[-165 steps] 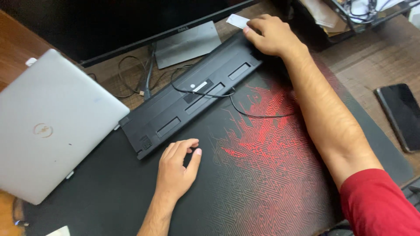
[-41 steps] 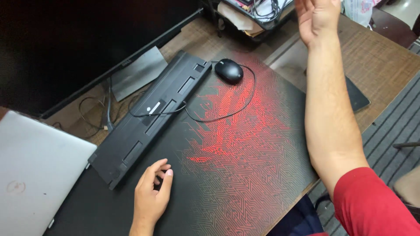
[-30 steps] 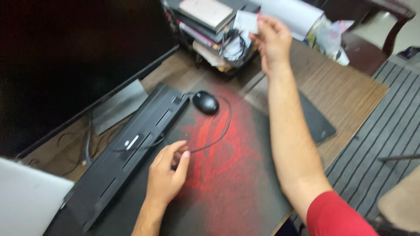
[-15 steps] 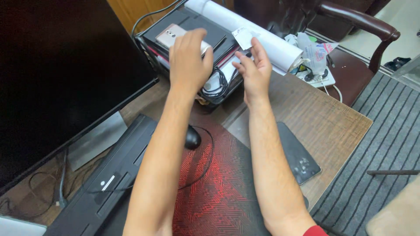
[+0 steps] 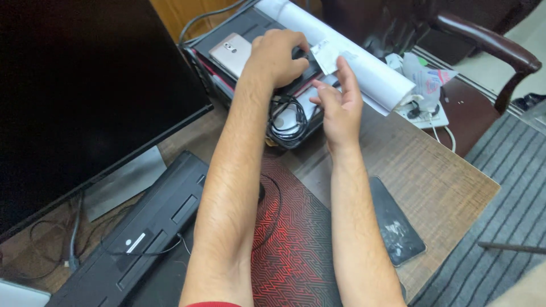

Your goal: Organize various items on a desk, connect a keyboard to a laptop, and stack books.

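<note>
Both arms stretch forward from 6 o'clock toward the black tray (image 5: 207, 62) at 12 o'clock. Left hand (image 5: 277, 55) lies palm down on the tray's top, fingers curled over the dark stack there, knuckles up; grasping or only pressing, cannot tell. Its fingertips are just beside the paper slip (image 5: 326, 55). Rose-gold phone (image 5: 230, 50) lies flat on the tray at 9 o'clock of the left hand, close to the wrist.

Right hand (image 5: 340, 103) sits at 4 o'clock of the left, palm turned left, fingers (image 5: 347, 73) extended upward, thumb out to the side. The white slip stands at its fingertips, pinched between the two hands' tips or held by the right alone; exact grip unclear. Slip is above the tray's right edge, in front of the white paper roll (image 5: 364, 62).

Coiled black cable (image 5: 286, 116) hangs in the tray's lower level, between the two forearms. Left forearm crosses over the mouse cable (image 5: 276, 199) on the red-black mat (image 5: 290, 250). Keyboard (image 5: 145, 227) lies back-up at 8 o'clock, monitor (image 5: 85, 85) at 10 o'clock. Dark phone (image 5: 395, 222) lies at 4 o'clock on the desk (image 5: 432, 165), beside the right forearm.
</note>
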